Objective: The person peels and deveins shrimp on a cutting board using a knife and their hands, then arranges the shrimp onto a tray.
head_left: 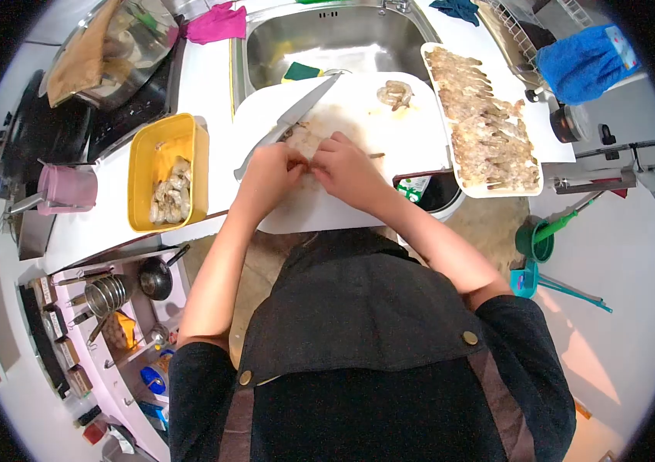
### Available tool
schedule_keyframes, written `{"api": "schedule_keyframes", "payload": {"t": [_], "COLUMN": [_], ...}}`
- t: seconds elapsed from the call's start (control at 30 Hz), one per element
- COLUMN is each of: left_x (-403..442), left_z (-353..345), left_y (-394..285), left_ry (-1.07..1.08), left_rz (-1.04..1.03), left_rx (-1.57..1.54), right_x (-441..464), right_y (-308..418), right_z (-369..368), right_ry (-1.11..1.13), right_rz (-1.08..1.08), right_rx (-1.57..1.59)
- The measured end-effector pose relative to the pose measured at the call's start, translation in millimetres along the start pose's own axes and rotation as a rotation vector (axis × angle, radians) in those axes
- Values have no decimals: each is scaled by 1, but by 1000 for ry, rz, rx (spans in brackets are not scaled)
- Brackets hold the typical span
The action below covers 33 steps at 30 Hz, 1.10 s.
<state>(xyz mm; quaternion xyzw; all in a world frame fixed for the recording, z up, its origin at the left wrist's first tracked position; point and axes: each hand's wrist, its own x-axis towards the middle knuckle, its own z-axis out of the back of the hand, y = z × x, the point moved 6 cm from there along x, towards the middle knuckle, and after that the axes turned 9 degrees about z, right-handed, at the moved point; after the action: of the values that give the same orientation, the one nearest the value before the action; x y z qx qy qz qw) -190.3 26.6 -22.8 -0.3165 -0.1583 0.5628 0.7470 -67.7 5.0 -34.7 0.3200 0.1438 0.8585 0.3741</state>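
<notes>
My left hand and my right hand meet above the white cutting board, fingertips pinched together on something too small and hidden to name. Beyond my left hand a large knife lies slanted on the board. Small dark scraps are between the blade and my fingers. At the board's far right rests a small heap of shrimp. A yellow container to the left holds several shrimp. On the right, a white tray bears rows of shrimp.
A steel sink with a green and yellow sponge lies behind the board. Left are a pink container and a stove. A blue towel hangs right. Below the counter's edge is a dark bin.
</notes>
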Motion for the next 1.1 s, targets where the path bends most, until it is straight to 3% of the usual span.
{"api": "schedule_keyframes", "payload": {"t": [0.23,0.33,0.43,0.63,0.73,0.83,0.93,1.03,1.1], "left_x": [-6,-6,-10,-11,-11,-12,-10,-6,3], "left_z": [-12,-4,8,1,-6,-8,1,-3,-16], "left_y": [7,7,17,13,14,17,17,-8,-18], "left_ry": [-161,-141,-87,-104,-151,-164,-113,-98,-65], "left_rz": [-5,-47,83,117,89,109,60,-43,-99], "left_rx": [135,78,-118,82,178,148,-96,-119,-31], "right_x": [1,4,8,11,11,10,-5,-26,-29], "right_y": [9,8,2,8,10,5,-6,-32,-32], "right_z": [-11,-13,-8,-18,-23,-25,9,36,31], "right_ry": [-99,-84,-9,-18,80,73,-150,-116,-79], "right_rz": [47,36,14,13,-33,-31,1,-201,-176], "right_rx": [-33,-48,7,65,7,-38,125,92,156]}}
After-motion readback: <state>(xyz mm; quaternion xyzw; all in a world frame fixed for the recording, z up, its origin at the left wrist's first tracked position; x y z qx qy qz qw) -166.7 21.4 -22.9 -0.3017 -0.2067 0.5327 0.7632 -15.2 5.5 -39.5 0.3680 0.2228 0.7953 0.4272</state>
